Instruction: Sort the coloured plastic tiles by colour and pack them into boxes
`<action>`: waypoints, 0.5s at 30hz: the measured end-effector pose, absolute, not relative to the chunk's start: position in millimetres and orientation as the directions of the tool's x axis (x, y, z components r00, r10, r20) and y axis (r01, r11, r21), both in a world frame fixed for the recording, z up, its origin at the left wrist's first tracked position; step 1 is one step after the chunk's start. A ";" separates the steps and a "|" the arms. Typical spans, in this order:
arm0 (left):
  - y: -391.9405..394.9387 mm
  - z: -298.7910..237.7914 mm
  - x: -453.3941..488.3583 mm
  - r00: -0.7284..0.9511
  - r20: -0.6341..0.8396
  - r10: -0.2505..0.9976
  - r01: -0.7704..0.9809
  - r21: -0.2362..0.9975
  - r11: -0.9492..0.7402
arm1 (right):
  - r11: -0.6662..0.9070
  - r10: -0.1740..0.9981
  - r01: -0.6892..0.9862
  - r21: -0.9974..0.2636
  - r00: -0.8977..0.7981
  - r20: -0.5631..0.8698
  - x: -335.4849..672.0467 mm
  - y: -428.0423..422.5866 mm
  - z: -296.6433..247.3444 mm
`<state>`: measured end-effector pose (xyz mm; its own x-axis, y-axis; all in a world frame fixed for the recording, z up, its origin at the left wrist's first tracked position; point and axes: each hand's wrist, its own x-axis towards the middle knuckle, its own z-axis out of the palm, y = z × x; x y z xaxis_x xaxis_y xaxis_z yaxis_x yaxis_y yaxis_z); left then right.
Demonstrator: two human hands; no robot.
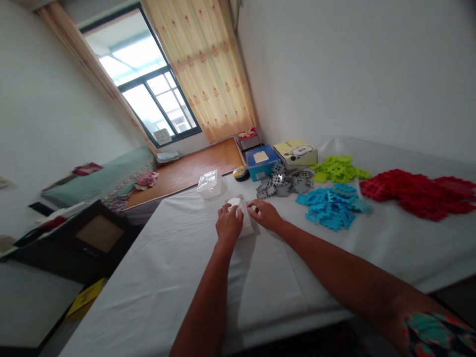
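Observation:
A small translucent white plastic box (246, 229) sits on the cloth-covered table in front of me. Over its left side, my left hand (228, 221) has its fingers curled around a white round piece (234, 202), which shows just beyond the fingertips. My right hand (266, 214) is at the box's right edge, thumb and fingers drawn together against the rim. Whether a small thing is between those fingers is hidden. Just beyond and to the left stands another clear plastic box (209, 184).
Grey lattice pieces (286, 182), blue pieces (334, 206), lime-green pieces (339, 169) and red pieces (420, 192) lie in piles at right. Behind are a blue lidded box (262, 163), a yellow carton (296, 151) and a round black-and-yellow container (241, 173). White cloth (174, 277) covers the table.

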<state>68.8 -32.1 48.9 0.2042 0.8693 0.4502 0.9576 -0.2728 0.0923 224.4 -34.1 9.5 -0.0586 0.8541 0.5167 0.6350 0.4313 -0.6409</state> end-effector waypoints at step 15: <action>16.0 -3.6 -7.2 -0.029 0.390 0.921 0.741 0.626 -0.242 | 0.487 0.851 0.717 -0.498 -0.261 0.455 234.7 -55.0 46.6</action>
<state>-7.2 16.0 -3.6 -0.0287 0.9206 0.3896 0.7413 -0.2419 0.6261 234.7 -55.0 46.6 -0.2614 0.8514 0.4548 0.7174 0.4866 -0.4985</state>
